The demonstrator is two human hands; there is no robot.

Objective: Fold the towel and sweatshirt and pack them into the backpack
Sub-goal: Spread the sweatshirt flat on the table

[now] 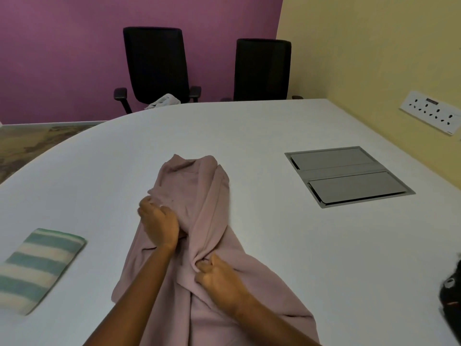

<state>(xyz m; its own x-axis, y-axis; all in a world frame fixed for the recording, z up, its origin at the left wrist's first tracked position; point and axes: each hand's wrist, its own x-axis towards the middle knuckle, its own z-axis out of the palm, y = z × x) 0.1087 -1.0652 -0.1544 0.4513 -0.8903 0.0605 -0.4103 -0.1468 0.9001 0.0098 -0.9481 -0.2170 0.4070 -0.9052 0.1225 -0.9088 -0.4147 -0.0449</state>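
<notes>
left hand [159, 224] fingers curled gripping pink sweatshirt [212, 186], right hand [219, 280] fingers pinching its fold

Forearms [139, 283] bare; left grip [159, 226], right grip [219, 283] bare.

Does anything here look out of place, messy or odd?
Only one thing: a crumpled pale grey cloth lies loose on the seat of the left black office chair beyond the white table, unlike the neatly folded green-and-cream striped towel. The dusty pink sweatshirt is bunched, but the left hand and right hand grip it mid-fold.
</notes>
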